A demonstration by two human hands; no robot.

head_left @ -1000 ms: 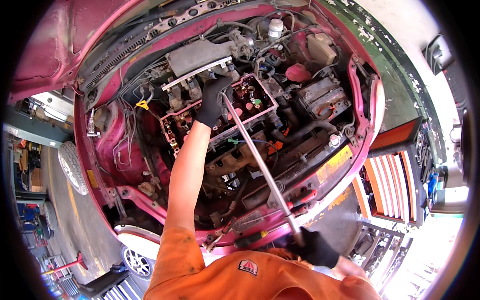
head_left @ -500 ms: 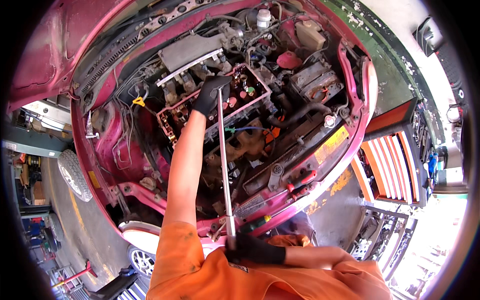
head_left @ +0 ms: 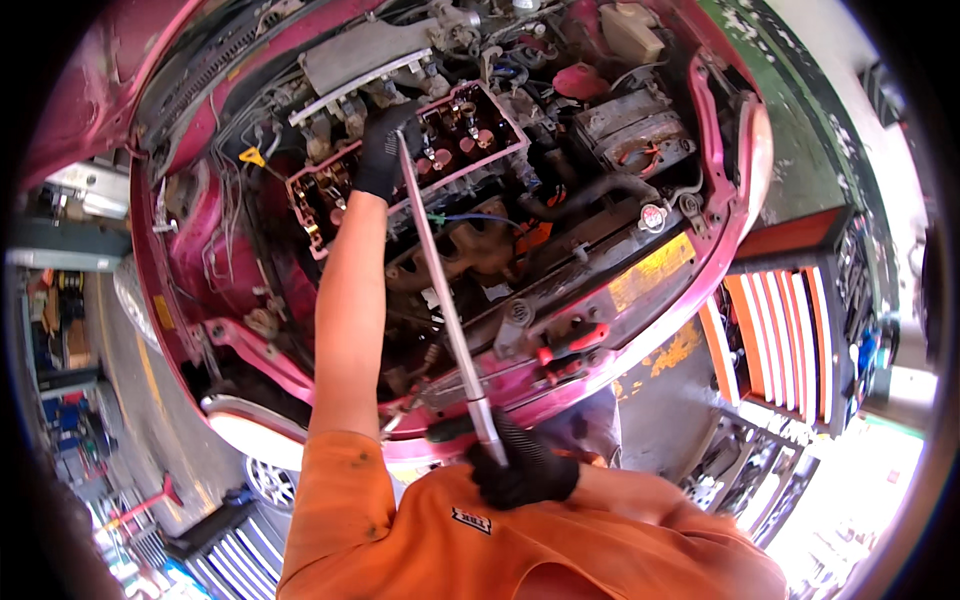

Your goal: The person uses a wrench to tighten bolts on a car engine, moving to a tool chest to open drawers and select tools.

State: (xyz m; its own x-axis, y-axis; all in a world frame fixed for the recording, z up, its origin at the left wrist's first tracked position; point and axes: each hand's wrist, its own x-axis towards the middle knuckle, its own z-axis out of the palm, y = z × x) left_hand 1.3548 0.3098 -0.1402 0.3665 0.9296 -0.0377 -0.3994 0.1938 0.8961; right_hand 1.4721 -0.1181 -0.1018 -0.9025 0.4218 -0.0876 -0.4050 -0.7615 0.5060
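My left hand [head_left: 385,150], in a black glove, is closed around the head end of a long silver torque wrench [head_left: 440,285], over the open top of the engine [head_left: 345,180]. What the wrench head sits on is hidden beneath that hand. The shaft slants down toward me and to the right, across the front of the engine bay. At its near end, my gloved right hand [head_left: 525,470] grips the thicker handle, close to my orange shirt. Shafts and round metal parts show inside the pink-edged engine top on both sides of my left hand.
Red-handled pliers [head_left: 575,350] lie on the front panel, right of the wrench. A battery [head_left: 635,140] sits at the bay's right side, and a yellow dipstick handle [head_left: 252,156] stands at left. Beyond the right fender is an orange tool chest [head_left: 780,335].
My left hand and the wrench head have shifted left along the engine top. The wrench handle, with my right hand, has swung to the right, so the shaft slants more. The view has tilted slightly.
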